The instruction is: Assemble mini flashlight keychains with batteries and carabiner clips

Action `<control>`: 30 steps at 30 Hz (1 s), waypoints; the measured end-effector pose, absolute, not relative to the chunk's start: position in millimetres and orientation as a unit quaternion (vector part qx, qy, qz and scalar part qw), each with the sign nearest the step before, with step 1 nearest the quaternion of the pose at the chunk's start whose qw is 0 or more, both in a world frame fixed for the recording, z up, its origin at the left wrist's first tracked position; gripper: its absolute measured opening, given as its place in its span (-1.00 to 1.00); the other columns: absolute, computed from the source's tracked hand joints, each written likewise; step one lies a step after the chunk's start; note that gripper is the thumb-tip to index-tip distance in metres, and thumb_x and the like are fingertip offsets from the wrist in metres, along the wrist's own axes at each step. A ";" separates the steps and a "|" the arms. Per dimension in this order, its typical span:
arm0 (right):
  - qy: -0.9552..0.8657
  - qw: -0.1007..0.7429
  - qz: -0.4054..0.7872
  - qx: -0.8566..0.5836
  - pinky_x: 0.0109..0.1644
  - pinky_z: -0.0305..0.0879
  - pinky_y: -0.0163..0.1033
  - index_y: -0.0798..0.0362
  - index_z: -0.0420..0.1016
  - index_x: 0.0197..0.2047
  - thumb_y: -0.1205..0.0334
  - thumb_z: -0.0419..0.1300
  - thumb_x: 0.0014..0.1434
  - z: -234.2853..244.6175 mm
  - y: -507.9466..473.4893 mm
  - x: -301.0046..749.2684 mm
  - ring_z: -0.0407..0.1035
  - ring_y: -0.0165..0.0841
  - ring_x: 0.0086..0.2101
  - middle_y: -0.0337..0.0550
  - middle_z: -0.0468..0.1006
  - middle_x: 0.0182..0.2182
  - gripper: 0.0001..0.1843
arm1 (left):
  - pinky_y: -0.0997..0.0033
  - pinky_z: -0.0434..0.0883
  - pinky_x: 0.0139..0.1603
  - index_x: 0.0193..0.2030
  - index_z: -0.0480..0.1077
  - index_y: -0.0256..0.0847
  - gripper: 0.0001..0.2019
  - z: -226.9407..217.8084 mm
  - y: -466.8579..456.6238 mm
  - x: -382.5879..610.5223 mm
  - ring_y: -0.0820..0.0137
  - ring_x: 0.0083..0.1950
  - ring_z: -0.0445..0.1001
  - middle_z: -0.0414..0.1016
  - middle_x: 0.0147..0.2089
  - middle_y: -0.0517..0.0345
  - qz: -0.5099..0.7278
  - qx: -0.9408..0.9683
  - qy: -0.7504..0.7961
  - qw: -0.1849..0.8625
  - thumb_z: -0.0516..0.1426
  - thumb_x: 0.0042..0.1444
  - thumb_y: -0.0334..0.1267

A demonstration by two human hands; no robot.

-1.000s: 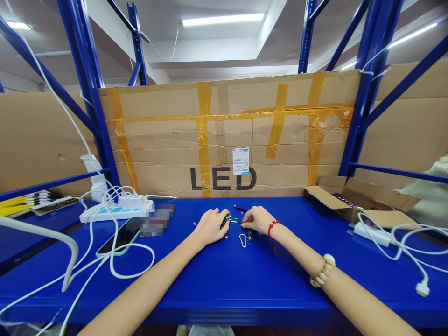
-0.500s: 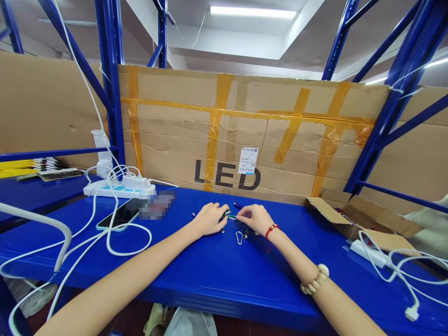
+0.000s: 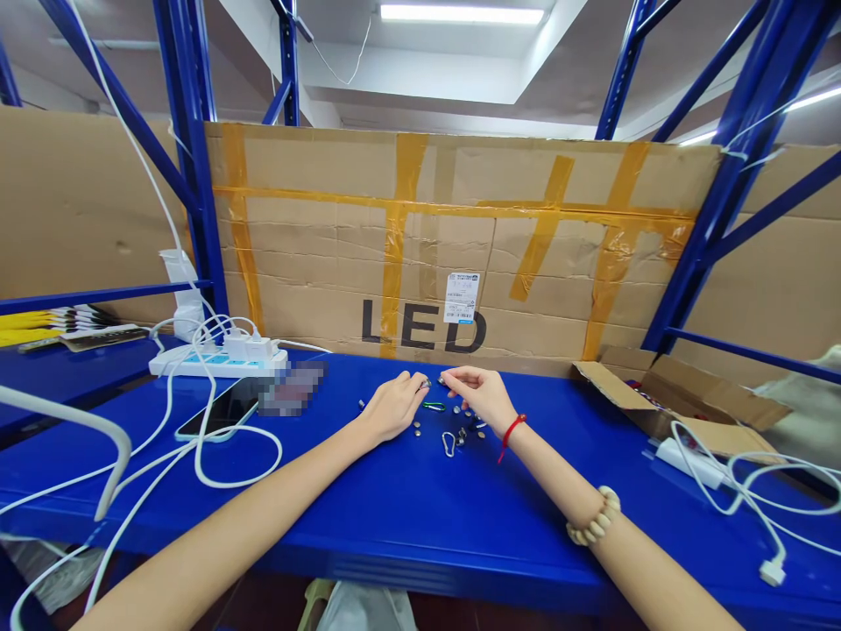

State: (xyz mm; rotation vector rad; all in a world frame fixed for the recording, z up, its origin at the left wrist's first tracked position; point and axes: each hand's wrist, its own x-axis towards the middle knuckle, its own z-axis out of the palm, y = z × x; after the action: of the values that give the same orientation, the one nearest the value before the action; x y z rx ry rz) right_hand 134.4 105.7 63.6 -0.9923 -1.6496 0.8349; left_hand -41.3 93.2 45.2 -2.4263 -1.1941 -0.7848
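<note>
Green carabiner (image 3: pixel 434 406) on desk (image 3: pixel 394 499), long axis left-to-right. Beyond carabiner's left end, my left grip (image 3: pixel 394 409), nearer one, pinches small metal piece (image 3: pixel 426 384); beyond right end, right grip (image 3: pixel 484 397) pinches tiny dark piece (image 3: pixel 441 380).

Arms (image 3: pixel 263 504) outstretched, left hand (image 3: pixel 392 408) near right hand (image 3: pixel 484 396), fingers (image 3: pixel 461 375) bent

Blue surface (image 3: pixel 368 499), pretty cluttered ngl
Mid-frame there's a green clip (image 3: pixel 434 407), a silver carabiner (image 3: pixel 450 455) just below it, and a bunch of little metal bits (image 3: pixel 461 438) scattered nearby. Left side's got a phone (image 3: pixel 231 403), a white power strip (image 3: pixel 229 367) and loopy white cable (image 3: pixel 279 451); over on the right, an open cardboard box (image 3: pixel 649 421) plus a white power brick (image 3: pixel 689 463).
</note>
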 end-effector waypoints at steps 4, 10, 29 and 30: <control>-0.688 0.496 0.349 -0.398 -0.68 0.21 -0.46 0.15 0.49 -0.35 -0.05 0.22 -0.12 64.0 104.3 132.1 0.39 -0.37 -0.48 -0.05 0.53 -0.40 -0.59 | 0.46 0.33 -0.32 -0.16 0.20 -0.20 -0.75 46.3 90.5 -40.5 0.37 -0.25 0.36 0.35 -0.31 0.13 -0.261 -0.846 -0.440 0.153 -0.24 0.26 -0.24; -0.708 0.498 0.314 -0.390 -0.72 0.16 -0.47 0.14 0.47 -0.36 -0.08 0.18 -0.09 61.5 102.9 129.5 0.36 -0.40 -0.53 -0.10 0.49 -0.46 -0.58 | 0.44 0.32 -0.30 -0.16 0.21 -0.19 -0.73 46.4 89.7 -40.2 0.36 -0.22 0.34 0.38 -0.29 0.12 -0.266 -0.850 -0.428 0.151 -0.25 0.27 -0.23; -0.710 0.389 0.416 -0.415 -0.64 0.05 -0.49 0.15 0.54 -0.45 -0.01 0.33 -0.25 67.2 103.4 142.8 0.18 -0.54 -0.58 -0.22 0.44 -0.57 -0.61 | 0.44 0.34 -0.25 -0.08 0.25 -0.19 -0.74 39.0 86.8 -40.7 0.38 -0.21 0.37 0.41 -0.23 0.11 -0.328 -0.861 -0.377 0.088 -0.19 0.26 -0.25; -0.709 0.384 0.419 -0.417 -0.63 0.05 -0.49 0.15 0.54 -0.46 -0.01 0.34 -0.25 66.9 103.9 144.0 0.17 -0.55 -0.59 -0.22 0.43 -0.58 -0.62 | 0.44 0.35 -0.24 -0.07 0.25 -0.18 -0.74 37.9 86.7 -40.0 0.38 -0.20 0.37 0.42 -0.22 0.11 -0.336 -0.860 -0.375 0.084 -0.19 0.26 -0.24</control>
State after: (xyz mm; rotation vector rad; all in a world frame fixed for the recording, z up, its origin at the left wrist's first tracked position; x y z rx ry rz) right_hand 144.0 103.9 66.9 -1.0628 -1.8076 1.0686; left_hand -40.0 86.7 37.9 -2.5672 -1.1183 -1.0029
